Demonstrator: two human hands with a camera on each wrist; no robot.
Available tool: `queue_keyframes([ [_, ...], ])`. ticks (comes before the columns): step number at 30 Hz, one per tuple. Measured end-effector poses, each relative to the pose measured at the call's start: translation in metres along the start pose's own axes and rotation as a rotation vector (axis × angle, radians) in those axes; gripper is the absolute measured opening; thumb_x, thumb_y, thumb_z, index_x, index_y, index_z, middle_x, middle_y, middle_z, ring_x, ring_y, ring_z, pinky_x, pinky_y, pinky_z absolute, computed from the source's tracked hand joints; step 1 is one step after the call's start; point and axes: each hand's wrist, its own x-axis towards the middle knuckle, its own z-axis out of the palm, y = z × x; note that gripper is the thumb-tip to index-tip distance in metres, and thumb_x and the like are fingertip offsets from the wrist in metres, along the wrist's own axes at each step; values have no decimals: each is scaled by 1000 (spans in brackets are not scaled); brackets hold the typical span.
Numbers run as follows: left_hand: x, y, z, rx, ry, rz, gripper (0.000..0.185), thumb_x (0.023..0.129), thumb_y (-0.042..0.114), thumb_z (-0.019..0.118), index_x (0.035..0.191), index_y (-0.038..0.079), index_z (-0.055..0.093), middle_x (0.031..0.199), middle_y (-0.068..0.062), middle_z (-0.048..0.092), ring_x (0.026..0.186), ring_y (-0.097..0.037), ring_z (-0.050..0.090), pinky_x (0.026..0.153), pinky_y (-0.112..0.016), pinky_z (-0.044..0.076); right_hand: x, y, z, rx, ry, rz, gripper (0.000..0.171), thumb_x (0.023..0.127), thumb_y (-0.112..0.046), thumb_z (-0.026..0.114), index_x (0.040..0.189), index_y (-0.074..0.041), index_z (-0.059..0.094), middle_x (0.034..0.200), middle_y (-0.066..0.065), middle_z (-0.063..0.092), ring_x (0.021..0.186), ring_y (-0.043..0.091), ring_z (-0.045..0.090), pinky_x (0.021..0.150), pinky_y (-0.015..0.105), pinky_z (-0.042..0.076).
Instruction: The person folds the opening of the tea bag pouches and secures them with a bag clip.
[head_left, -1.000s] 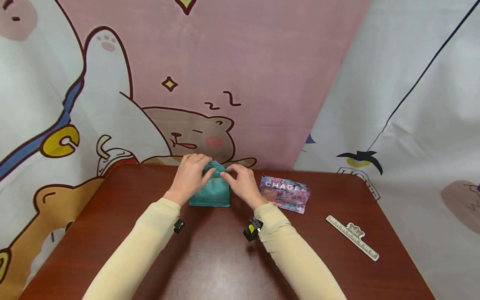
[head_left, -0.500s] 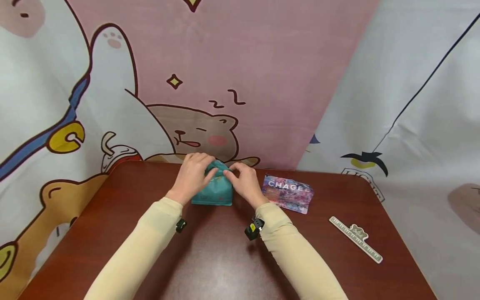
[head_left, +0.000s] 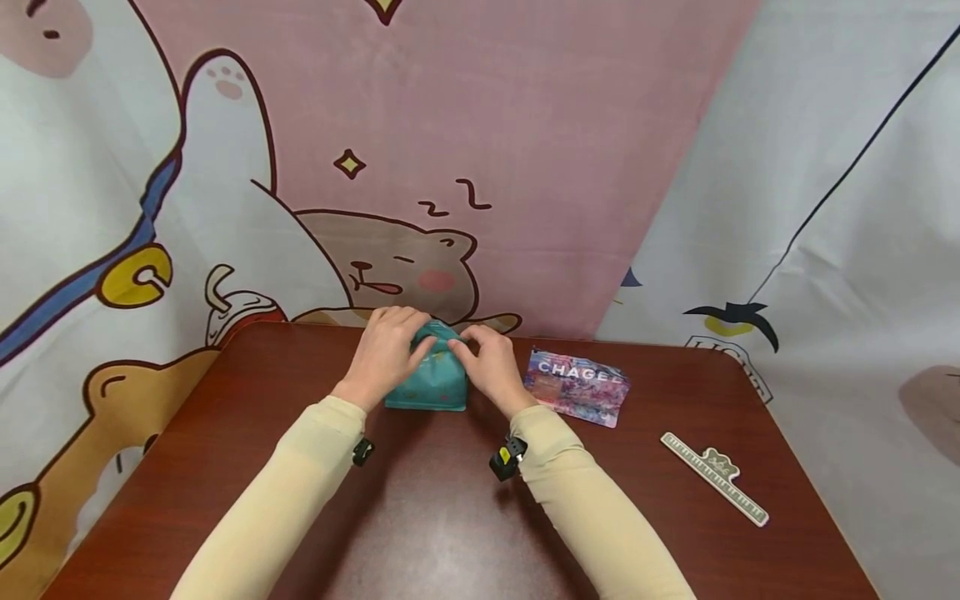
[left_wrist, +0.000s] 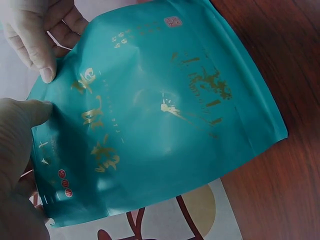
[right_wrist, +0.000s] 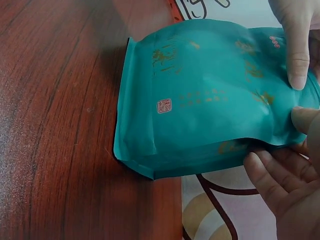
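A teal pouch with gold lettering (head_left: pixel 427 387) stands upright near the table's far edge. My left hand (head_left: pixel 383 352) pinches its upper left part, thumb on the front face and fingers behind. On the other side my right hand (head_left: pixel 489 367) pinches the upper right part the same way. In the left wrist view both thumbs press the front of the teal pouch (left_wrist: pixel 150 110) close to each other. Several fingers of the right hand (right_wrist: pixel 290 185) curl behind the pouch (right_wrist: pixel 200 100) in the right wrist view. The pouch's top edge is partly hidden by the hands.
A purple and pink patterned packet marked CHAGEE (head_left: pixel 577 387) lies flat to the right of the pouch. Further right and nearer lies a long green and white clip (head_left: pixel 715 478). Behind the brown table (head_left: pixel 442 517) hangs a printed cartoon cloth (head_left: pixel 540 167).
The view has shifted slightly, so everything sits a little further right in the picture. Both hands keep their hold on the pouch, with hardly any motion.
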Motion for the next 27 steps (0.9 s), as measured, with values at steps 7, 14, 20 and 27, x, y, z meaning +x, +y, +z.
queue_keyframes([
  [7, -1, 0, -1, 7, 5, 1, 24, 96, 21, 75, 115, 6, 73, 109, -10, 74, 105, -30, 66, 102, -50, 46, 0, 0, 1, -18, 6, -27, 16, 98, -20, 73, 96, -5, 74, 100, 13, 74, 87, 28, 70, 78, 44, 56],
  [14, -1, 1, -1, 12, 8, 5, 23, 96, 20, 75, 113, 6, 73, 108, -9, 74, 105, -29, 66, 101, -50, 46, 1, 1, 0, -40, -4, -29, 15, 97, -19, 73, 94, -5, 75, 95, 12, 74, 78, 26, 68, 71, 41, 56],
  [20, -1, 3, -2, 11, 1, -8, 22, 96, 19, 75, 113, 6, 73, 108, -10, 74, 105, -30, 66, 102, -50, 46, 2, 2, -1, -66, -3, -62, 13, 96, -18, 74, 93, -6, 76, 91, 9, 74, 72, 21, 65, 65, 34, 53],
  [27, -3, 3, -2, 5, 14, -4, 22, 96, 19, 75, 113, 6, 74, 108, -10, 74, 104, -30, 66, 101, -51, 47, 1, 2, -1, -74, 3, -95, 13, 96, -16, 74, 98, -4, 79, 95, 11, 76, 79, 25, 71, 70, 38, 58],
])
